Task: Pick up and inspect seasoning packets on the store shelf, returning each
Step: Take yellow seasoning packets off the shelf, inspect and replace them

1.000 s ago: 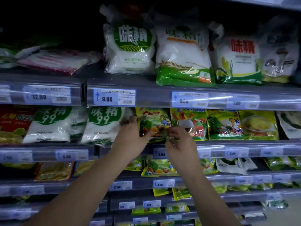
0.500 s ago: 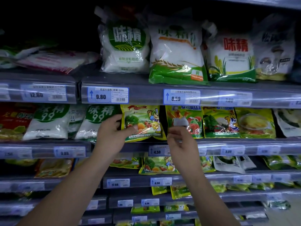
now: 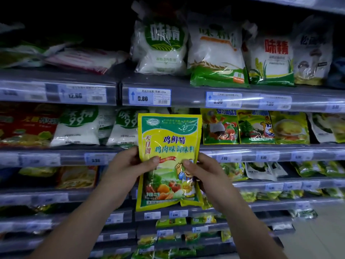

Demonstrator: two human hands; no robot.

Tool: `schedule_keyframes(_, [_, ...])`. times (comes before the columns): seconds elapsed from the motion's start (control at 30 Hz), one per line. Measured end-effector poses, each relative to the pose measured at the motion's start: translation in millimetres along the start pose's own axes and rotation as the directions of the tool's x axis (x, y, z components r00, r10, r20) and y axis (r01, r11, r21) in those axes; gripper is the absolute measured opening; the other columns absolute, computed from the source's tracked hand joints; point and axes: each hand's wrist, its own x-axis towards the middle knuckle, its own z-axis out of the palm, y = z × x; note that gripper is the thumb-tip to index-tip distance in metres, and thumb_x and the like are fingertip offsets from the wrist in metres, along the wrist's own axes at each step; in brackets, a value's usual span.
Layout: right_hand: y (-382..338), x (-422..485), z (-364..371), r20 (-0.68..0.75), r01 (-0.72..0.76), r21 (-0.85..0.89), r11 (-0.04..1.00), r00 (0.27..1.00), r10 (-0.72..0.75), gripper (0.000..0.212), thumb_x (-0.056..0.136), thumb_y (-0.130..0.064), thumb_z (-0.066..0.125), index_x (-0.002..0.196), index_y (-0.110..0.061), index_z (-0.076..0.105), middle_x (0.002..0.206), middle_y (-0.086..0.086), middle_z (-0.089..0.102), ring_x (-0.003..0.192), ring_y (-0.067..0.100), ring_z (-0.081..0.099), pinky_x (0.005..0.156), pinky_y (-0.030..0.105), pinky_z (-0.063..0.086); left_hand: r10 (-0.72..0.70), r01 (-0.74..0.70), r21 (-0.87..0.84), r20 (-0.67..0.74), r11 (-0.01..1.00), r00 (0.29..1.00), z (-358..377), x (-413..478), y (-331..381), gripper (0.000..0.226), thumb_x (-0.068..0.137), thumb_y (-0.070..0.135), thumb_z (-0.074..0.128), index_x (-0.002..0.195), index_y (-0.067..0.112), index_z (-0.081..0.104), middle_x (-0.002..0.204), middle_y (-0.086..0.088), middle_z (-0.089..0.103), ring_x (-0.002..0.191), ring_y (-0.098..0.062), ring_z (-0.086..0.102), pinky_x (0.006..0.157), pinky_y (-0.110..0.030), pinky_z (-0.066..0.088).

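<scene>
A yellow and green seasoning packet (image 3: 169, 144) with a vegetable picture is held upright in front of the shelves, its front facing me. My left hand (image 3: 127, 167) grips its left edge with the thumb on the front. My right hand (image 3: 202, 171) grips its right edge the same way. The packet hangs clear of the second shelf (image 3: 261, 152), in front of the gap it came from. Similar yellow-green packets (image 3: 253, 127) stand in a row on that shelf to the right.
Large white bags (image 3: 160, 47) stand on the top shelf. White bags marked 99 (image 3: 76, 126) and red packets (image 3: 24, 124) fill the second shelf's left side. Lower shelves hold several small green and yellow packets (image 3: 317, 168). Blue price tags (image 3: 149, 96) line the shelf edges. Floor shows at lower right.
Both hands drew the yellow-green packet off the second shelf toward me and lifted it upright. The right hand moved from the neighbouring packet onto this one's right edge.
</scene>
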Motion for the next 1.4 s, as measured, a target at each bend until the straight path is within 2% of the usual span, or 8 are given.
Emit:
schedule_keyframes(0.2, [2, -28, 15, -0.036, -0.046, 0.191, 0.981, 0.998, 0.054, 0.062, 0.073, -0.054, 0.08, 0.1, 0.001, 0.072, 0.096, 0.038, 0.059, 0.077, 0.047, 0.059, 0.074, 0.045, 0.055, -0.059, 0.058, -0.163, -0.002, 0.985, 0.998, -20, -14, -16, 0.038, 0.063, 0.022, 0.078, 0.099, 0.011, 0.079, 0.104, -0.012, 0.08, 0.1, -0.031, 0.074, 0.094, -0.045, 0.055])
schedule_keyframes(0.4, [7, -38, 19, -0.023, -0.016, 0.154, 0.988, 1.0, 0.019, 0.036, 0.098, -0.028, 0.057, 0.098, 0.005, 0.07, 0.071, 0.031, 0.054, 0.054, 0.043, 0.044, 0.051, 0.037, 0.032, -0.047, 0.047, -0.186, 0.003, 0.981, 0.999, -22, -25, -23, 0.039, 0.066, 0.021, 0.077, 0.104, 0.01, 0.077, 0.103, -0.014, 0.079, 0.092, -0.026, 0.075, 0.079, -0.038, 0.062])
schedule_keyframes(0.67, [4, -36, -4, 0.177, -0.069, 0.078, 0.995, 0.983, 0.055, 0.023, 0.096, -0.011, 0.061, 0.116, -0.003, 0.067, 0.091, 0.001, 0.075, 0.066, -0.002, 0.065, 0.058, 0.01, 0.047, 0.034, -0.042, -0.088, -0.083, 0.995, 0.996, -2, -29, -21, 0.039, 0.067, 0.028, 0.078, 0.104, 0.014, 0.078, 0.101, -0.007, 0.081, 0.095, -0.026, 0.076, 0.085, -0.04, 0.059])
schedule_keyframes(0.83, [4, -27, -37, 0.207, -0.054, 0.048, 0.997, 0.977, 0.043, 0.051, 0.082, -0.047, 0.077, 0.126, -0.021, 0.068, 0.111, 0.019, 0.07, 0.084, 0.024, 0.053, 0.072, 0.038, 0.032, 0.024, -0.03, -0.134, -0.051, 0.99, 0.998, 24, -19, -15, 0.029, 0.076, 0.015, 0.07, 0.104, 0.01, 0.076, 0.102, -0.008, 0.081, 0.091, -0.018, 0.077, 0.071, -0.025, 0.061])
schedule_keyframes(0.9, [2, -20, -50, 0.164, -0.11, 0.111, 0.988, 0.982, 0.091, 0.064, 0.079, -0.049, 0.072, 0.136, -0.022, 0.059, 0.114, 0.001, 0.072, 0.094, 0.019, 0.06, 0.095, 0.059, 0.052, 0.045, -0.05, -0.11, -0.046, 0.993, 0.998, 38, -12, -12, 0.028, 0.077, 0.015, 0.07, 0.104, 0.011, 0.077, 0.102, -0.007, 0.081, 0.09, -0.017, 0.076, 0.07, -0.023, 0.06])
schedule_keyframes(0.97, [-1, -13, -59, 0.135, -0.134, 0.217, 0.967, 0.985, 0.107, 0.05, 0.08, -0.041, 0.066, 0.125, -0.021, 0.064, 0.113, -0.004, 0.076, 0.105, 0.015, 0.07, 0.094, 0.038, 0.055, 0.042, -0.047, -0.094, -0.048, 0.994, 0.998, 50, -7, -10, 0.031, 0.077, 0.018, 0.07, 0.106, 0.012, 0.077, 0.106, -0.006, 0.08, 0.097, -0.02, 0.076, 0.078, -0.029, 0.06])
schedule_keyframes(1.1, [-5, -2, -74, 0.082, -0.043, 0.163, 0.986, 0.996, 0.03, 0.034, 0.084, -0.045, 0.07, 0.104, -0.018, 0.075, 0.108, 0.03, 0.07, 0.094, 0.066, 0.054, 0.074, 0.066, 0.046, 0.049, -0.053, -0.058, -0.073, 0.997, 0.996, 69, 1, -8, 0.033, 0.077, 0.025, 0.072, 0.107, 0.015, 0.079, 0.108, -0.009, 0.079, 0.102, -0.026, 0.073, 0.091, -0.04, 0.055])
schedule_keyframes(1.4, [6, 12, -105, 0.12, -0.125, 0.248, 0.961, 0.988, 0.097, 0.027, 0.089, -0.041, 0.064, 0.079, -0.017, 0.074, 0.051, 0.002, 0.059, 0.045, 0.016, 0.055, 0.054, 0.03, 0.047, 0.131, -0.129, 0.022, -0.194, 0.991, 0.972, 115, 14, -6, 0.024, 0.091, 0.01, 0.066, 0.112, 0.018, 0.075, 0.108, -0.005, 0.079, 0.098, -0.027, 0.075, 0.08, -0.048, 0.059])
